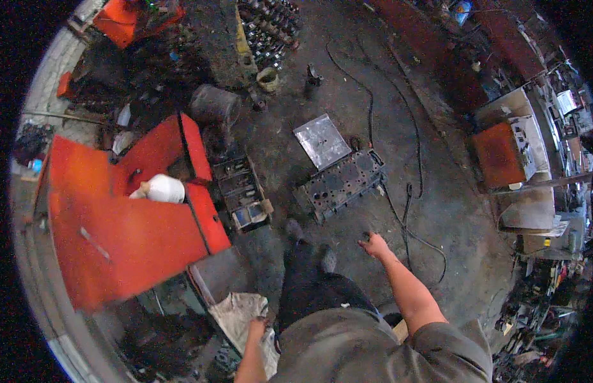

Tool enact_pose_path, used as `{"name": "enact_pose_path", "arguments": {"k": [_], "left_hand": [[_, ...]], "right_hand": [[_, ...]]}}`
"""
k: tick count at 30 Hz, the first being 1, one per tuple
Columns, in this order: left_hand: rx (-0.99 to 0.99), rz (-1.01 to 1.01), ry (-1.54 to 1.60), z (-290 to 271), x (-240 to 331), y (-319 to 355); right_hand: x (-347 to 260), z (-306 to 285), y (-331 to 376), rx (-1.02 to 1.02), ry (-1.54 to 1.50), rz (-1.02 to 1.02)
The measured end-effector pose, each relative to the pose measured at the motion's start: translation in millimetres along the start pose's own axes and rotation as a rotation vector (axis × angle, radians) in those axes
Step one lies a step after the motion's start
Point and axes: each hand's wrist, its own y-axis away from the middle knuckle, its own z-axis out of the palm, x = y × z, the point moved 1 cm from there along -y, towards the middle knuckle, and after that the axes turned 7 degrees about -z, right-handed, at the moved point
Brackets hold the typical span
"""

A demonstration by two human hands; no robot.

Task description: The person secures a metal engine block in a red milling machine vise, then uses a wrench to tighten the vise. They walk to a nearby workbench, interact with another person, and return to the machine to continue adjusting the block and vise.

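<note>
My right hand (375, 245) reaches forward over the floor, its fingers curled. A small dark patch shows at the fingertips; whether it is a held thing is too small to tell. Ahead of that hand, and apart from it, a dark metal engine cylinder head (345, 181) with several round holes lies on the floor. Low at my left side, my left hand (257, 327) overlaps a stained whitish cloth (236, 309). Its fingers are small and dark, so a grip on the cloth cannot be made out.
A flat silvery plate (322, 142) lies beyond the cylinder head. Dark cables (419, 159) loop along the floor to the right. An orange-red cabinet (130, 239) with a white container (165, 189) fills the left. Beside it sits a crate of parts (239, 188). Cluttered shelves (567, 159) line the right.
</note>
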Motion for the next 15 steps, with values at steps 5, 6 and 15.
{"name": "enact_pose_path", "arguments": {"k": [5, 6, 15], "left_hand": [[-0.049, -0.189, 0.165, -11.5, 55.9, -69.7], [-0.116, -0.205, 0.246, -15.4, 66.2, -86.3], [-0.265, -0.373, 0.311, 25.0, 97.6, -136.3]], "right_hand": [[-55.9, -7.5, -169.8, 0.101, -0.018, -0.048], [-63.5, -7.9, -206.9, 0.139, -0.037, -0.096], [-54.6, 25.3, -529.8, 0.128, 0.181, 0.001]]}}
